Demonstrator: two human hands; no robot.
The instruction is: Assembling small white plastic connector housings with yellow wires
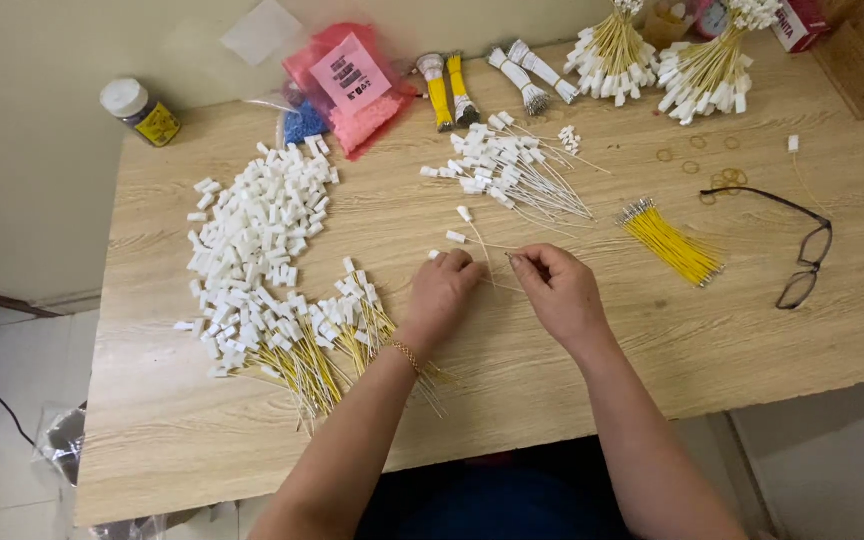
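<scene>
Working at the wooden table [752,330], we judge our left hand [442,290] pinching a white connector [434,256] while our right hand [562,290] grips a thin wire [497,262], whose tip must next align with the socket.

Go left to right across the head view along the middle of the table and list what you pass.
Heap of loose white connectors → left hand → right hand → bundle of bare yellow wires → black-framed eyeglasses.
</scene>
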